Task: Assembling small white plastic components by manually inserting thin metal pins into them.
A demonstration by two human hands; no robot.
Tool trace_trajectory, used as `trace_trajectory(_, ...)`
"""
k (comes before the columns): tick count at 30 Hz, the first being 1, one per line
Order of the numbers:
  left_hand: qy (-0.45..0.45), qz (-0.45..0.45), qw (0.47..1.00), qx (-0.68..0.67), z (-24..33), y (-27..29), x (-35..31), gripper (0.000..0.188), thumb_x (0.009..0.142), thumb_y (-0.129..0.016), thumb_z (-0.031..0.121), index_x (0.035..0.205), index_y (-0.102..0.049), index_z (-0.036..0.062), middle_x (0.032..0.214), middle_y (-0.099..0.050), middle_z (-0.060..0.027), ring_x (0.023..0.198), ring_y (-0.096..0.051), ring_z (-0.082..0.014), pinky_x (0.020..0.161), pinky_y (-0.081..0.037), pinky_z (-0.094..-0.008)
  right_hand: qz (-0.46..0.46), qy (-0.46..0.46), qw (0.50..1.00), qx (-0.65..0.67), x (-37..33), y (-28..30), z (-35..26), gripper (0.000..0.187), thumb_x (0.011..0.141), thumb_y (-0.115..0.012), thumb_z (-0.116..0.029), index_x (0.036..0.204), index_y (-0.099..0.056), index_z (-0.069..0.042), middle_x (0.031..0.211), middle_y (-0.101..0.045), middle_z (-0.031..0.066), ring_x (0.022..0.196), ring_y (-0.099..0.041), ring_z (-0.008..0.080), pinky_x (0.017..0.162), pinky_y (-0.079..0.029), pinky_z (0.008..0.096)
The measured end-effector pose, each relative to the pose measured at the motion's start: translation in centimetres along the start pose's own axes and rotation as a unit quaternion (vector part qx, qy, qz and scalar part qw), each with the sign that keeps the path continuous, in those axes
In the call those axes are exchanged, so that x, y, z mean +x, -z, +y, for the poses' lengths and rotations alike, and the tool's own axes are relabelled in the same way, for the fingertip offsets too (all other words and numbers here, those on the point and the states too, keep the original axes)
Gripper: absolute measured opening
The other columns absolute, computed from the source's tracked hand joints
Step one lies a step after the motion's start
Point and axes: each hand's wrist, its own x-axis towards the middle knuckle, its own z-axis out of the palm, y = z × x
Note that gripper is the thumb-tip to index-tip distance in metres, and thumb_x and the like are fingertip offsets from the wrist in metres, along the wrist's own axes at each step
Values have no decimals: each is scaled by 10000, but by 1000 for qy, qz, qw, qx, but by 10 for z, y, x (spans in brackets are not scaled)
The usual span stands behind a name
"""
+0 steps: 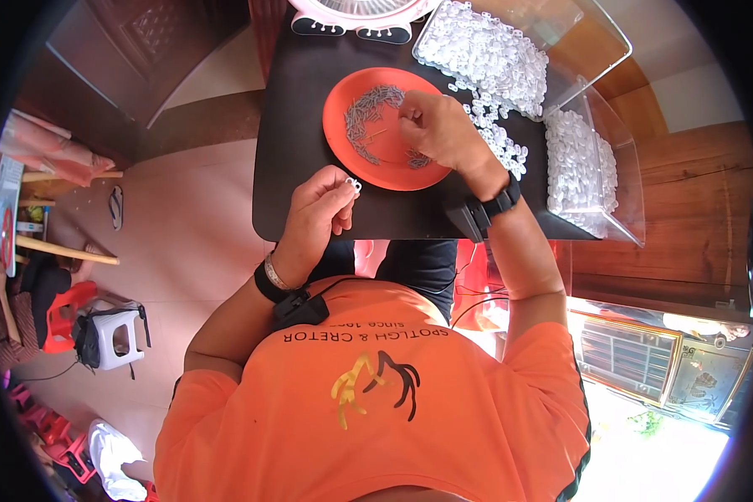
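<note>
Near the front of the black table, my left hand [316, 211] pinches a small white plastic clip [354, 185] with a round opening between thumb and fingertips. My right hand [445, 134] is over the right side of an orange plate [397, 174], its fingers curled together. Whatever those fingers hold, if anything, is hidden. Small grey nails [361, 117] lie in a curved heap along the plate's left and far side, with a few more near its right edge under my right hand.
Loose white clips [504, 151] are spread right of the plate. Two clear bins, a far one [485, 58] and a near one [579, 163], lie tipped with heaps of clips spilling out. A pink fan [364, 12] stands at the table's far edge. A white stool [119, 339] is on the floor at left.
</note>
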Motion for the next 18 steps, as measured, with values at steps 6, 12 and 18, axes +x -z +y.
trace_trajectory(6,-31,1,998,53,8,-5,-1,213,905,-506,223,799,-520,39,614,-475,10,536,-454,-73,488,-337,-205,-6,-94,882,461,-35,3,-24,134,856,-579,-34,976,-616,13,827,-611,10,682,-543,67,615,-459,219)
trace_trajectory(12,-98,10,988,118,24,-15,-6,215,912,-518,219,807,-528,32,617,-477,8,543,-438,-59,493,-327,-200,-33,-126,764,632,-57,3,-51,113,868,-636,-89,925,-635,9,805,-646,52,693,-600,102,660,-505,228)
trace_trajectory(18,-134,3,980,145,27,-19,-11,189,917,-522,171,805,-518,19,626,-468,13,550,-411,-44,499,-332,-204,-42,-93,792,602,-59,-2,-60,143,887,-630,-155,858,-638,-16,750,-635,35,668,-576,83,624,-478,214)
